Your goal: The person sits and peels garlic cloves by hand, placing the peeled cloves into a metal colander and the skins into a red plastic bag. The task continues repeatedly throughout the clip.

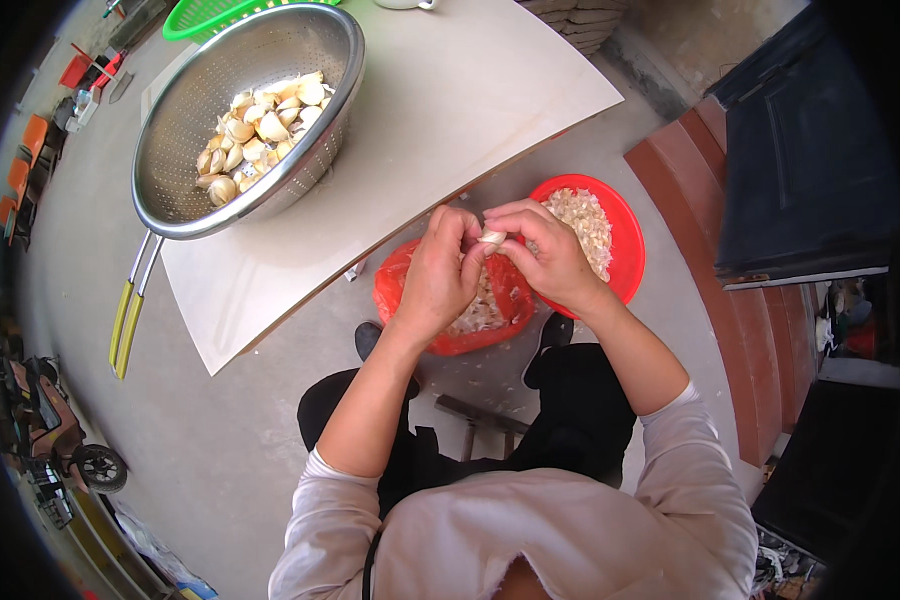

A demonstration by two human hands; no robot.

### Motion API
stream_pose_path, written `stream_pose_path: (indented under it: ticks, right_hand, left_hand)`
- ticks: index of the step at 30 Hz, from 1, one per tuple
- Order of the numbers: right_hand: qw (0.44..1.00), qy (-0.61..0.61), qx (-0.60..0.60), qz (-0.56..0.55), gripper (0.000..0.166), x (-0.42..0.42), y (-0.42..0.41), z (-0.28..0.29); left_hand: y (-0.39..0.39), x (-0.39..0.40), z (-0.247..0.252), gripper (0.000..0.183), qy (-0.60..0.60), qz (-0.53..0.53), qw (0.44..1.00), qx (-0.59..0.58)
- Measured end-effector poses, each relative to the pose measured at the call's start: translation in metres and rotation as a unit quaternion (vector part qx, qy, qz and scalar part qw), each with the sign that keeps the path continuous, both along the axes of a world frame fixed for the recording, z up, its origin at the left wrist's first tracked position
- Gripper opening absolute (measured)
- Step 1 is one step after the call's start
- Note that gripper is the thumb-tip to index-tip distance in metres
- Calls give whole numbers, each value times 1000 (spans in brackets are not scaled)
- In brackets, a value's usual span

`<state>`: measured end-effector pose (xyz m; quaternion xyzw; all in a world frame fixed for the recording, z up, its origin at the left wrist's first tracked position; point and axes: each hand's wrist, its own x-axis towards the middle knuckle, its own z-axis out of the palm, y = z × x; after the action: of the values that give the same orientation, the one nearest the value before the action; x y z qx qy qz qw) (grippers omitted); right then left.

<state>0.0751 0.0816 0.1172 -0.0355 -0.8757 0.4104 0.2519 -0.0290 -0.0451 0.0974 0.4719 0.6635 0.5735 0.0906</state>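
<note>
A garlic clove (493, 237) is pinched between the fingertips of my left hand (444, 262) and my right hand (544, 251). Both hands are raised over a red plastic bag (394, 281) that holds papery garlic skins. Right of the bag, partly behind my right hand, a round red basin (631, 247) contains many small pale garlic pieces or skins. On the table at the upper left sits a perforated metal colander (232, 64) with a heap of garlic cloves (255, 131) in it; whether these are peeled is hard to tell for each.
The pale table (457, 82) has its edge just beyond my hands. A green plastic basket (195, 19) stands behind the colander, whose yellow-green handles (126, 326) overhang the table. Reddish steps (720, 300) rise at the right. A stool (480, 412) shows between my legs.
</note>
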Motion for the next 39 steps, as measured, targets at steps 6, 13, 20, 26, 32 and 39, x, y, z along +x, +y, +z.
stream_pose_path:
  ticks: [6,13,20,26,32,39]
  right_hand:
    - [997,49,48,-36,22,-2,-17,3]
    - [992,95,3,-87,24,3,-28,1]
    - [986,115,-56,-105,27,8,-30,-4]
    - [860,77,-499,-73,21,13,-31,-20]
    - [909,39,-402,-106,19,21,-21,-23]
    - [899,26,-423,-112,14,21,-20,-23]
  left_hand:
    - [-9,5,6,20,1,5,999,32]
    - [-3,13,-1,21,-78,-4,992,94]
    - [0,12,-14,21,-287,-62,953,72]
    - [12,21,-14,13,-301,-42,946,114]
    - [12,24,-7,7,-114,34,993,-2]
    - [16,28,-6,7,-34,75,996,-20]
